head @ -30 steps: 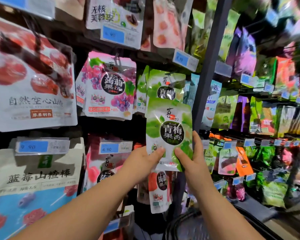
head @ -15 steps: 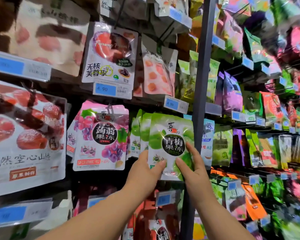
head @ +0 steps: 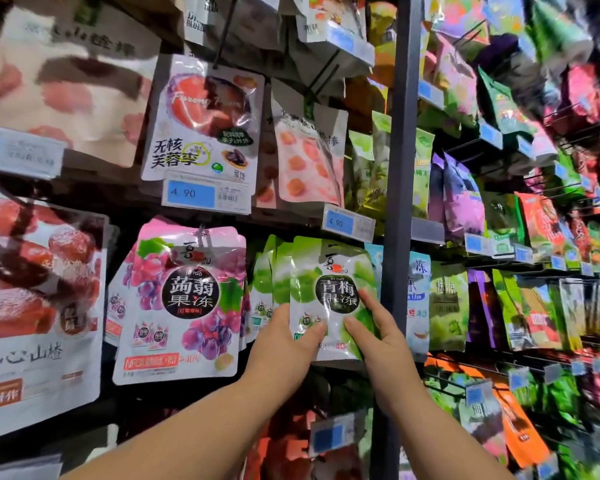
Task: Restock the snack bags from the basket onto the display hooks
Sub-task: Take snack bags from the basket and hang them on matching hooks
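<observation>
Crowded shop wall from edge to edge, with snack bags hanging in rows on wire hooks and blue price tags [head: 207, 195] clipped below them. Dark upright post [head: 397, 202] through the middle of the frame, dividing the display in two sections; more packed rows running away to the right, blurred. At the centre, just left of that post, one green bag [head: 329, 299] of plum jelly, held upright and flat against the front of a row of the same green packs [head: 265, 282]. Left hand [head: 284, 348] gripping its lower left corner, thumb on the front and fingers behind. Right hand [head: 378, 344] gripping the lower right part, thumb and one straight finger on the front, other fingers hidden behind the pack. Top edge of the bag level with the tops of the hanging ones, directly under a price tag of the row above. Probably right at the hook, but hard to confirm, with the hook tip and the hanging hole both out of sight. Judged from this: one bag in the final step of hanging, not yet released. Left of it, pink and purple grape jelly bags [head: 181, 299], crowded on their own hook. No basket anywhere in the frame, so no way to count the bags waiting for their turn. At the bottom of the frame, both bare forearms reaching upward, with red and orange packs dim in the shadow below.
</observation>
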The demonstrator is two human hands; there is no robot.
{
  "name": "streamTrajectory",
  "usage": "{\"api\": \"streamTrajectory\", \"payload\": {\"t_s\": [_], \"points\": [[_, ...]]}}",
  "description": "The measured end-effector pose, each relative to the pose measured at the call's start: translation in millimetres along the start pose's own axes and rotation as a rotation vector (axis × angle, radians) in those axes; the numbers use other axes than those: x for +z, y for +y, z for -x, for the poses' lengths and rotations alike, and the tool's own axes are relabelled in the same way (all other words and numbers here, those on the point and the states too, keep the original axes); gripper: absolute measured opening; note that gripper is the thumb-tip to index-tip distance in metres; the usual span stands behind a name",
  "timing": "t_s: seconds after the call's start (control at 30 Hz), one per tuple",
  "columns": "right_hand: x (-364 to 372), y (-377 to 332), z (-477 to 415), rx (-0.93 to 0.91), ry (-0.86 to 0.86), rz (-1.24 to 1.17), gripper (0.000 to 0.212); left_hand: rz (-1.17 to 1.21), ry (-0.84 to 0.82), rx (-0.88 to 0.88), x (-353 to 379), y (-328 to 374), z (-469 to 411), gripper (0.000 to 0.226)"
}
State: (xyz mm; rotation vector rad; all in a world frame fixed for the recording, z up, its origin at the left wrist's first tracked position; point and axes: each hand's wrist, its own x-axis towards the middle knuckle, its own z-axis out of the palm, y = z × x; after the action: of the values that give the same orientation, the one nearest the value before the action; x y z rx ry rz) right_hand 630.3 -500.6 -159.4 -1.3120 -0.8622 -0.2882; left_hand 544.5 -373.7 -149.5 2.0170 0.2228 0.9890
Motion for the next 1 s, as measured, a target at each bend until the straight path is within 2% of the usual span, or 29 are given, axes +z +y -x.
{"api": "streamTrajectory", "payload": {"t_s": [0.1,0.23,0.37,0.53,0.63,0.87,1.0], "points": [[1,1,-3,0.016,-0.002,-0.002,0.044,0.009,0.001,0.008,1,-3,-3,0.066],[1,2,-7,0.030,-0.004,-0.015,0.045,0.029,0.018,0.014,2,-6,-5,0.066],[1,2,-10,0.033,-0.014,-0.037,0.045,0.060,0.042,0.047,2,-5,-4,0.054],[0,0,-17,0.074,-0.042,-0.079,0.042,0.079,0.045,0.043,3,-4,-4,0.057],[-1,-1,-18,0.092,-0.047,-0.093,0.041,0.082,0.035,0.052,4,-2,-3,0.046],[-8,0,-20,0.106,-0.019,-0.135,0.042,0.119,0.028,0.058,9,-2,-4,0.061],[-8,4,-25,0.118,-0.036,-0.075,0.045,0.101,0.023,0.039,9,-3,-5,0.071]]}}
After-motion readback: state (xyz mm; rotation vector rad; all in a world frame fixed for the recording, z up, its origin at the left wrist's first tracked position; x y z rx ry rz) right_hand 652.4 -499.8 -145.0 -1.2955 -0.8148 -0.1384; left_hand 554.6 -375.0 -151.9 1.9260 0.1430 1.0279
